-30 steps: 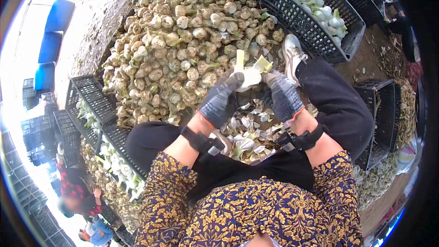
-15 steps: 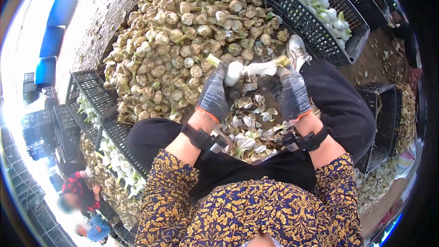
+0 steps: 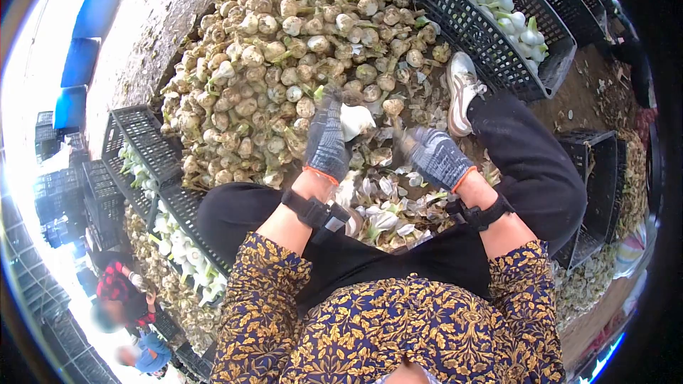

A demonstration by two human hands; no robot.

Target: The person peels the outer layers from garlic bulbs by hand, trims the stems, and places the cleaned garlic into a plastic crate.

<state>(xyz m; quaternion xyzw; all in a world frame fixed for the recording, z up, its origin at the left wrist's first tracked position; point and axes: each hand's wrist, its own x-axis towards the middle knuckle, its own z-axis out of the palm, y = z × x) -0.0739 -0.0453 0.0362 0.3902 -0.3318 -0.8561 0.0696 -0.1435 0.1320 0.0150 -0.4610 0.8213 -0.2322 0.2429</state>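
Garlic bulb [image 3: 355,120], white and peeled, is held in the left hand [image 3: 327,141]. That hand wears a grey glove, and its fingers are closed around the bulb from the left side. The bulb sticks out on the right of the glove, so it lies between the two hands and much closer to the left one. I cannot tell which way its stalk points, because the glove hides that end. The right hand [image 3: 434,156], gloved too, is lower and off to the right, apart from the bulb. Its fingers look curled, but it is blurry, so I cannot tell if it is holding anything. Just past both hands is a big pile of dirty garlic [image 3: 284,50]. Under the hands, between the person's legs, lie lots of white peels [image 3: 388,206]. A black crate [image 3: 455,25] at the top right has clean white bulbs in it, and another crate [image 3: 142,142] sits on the left.
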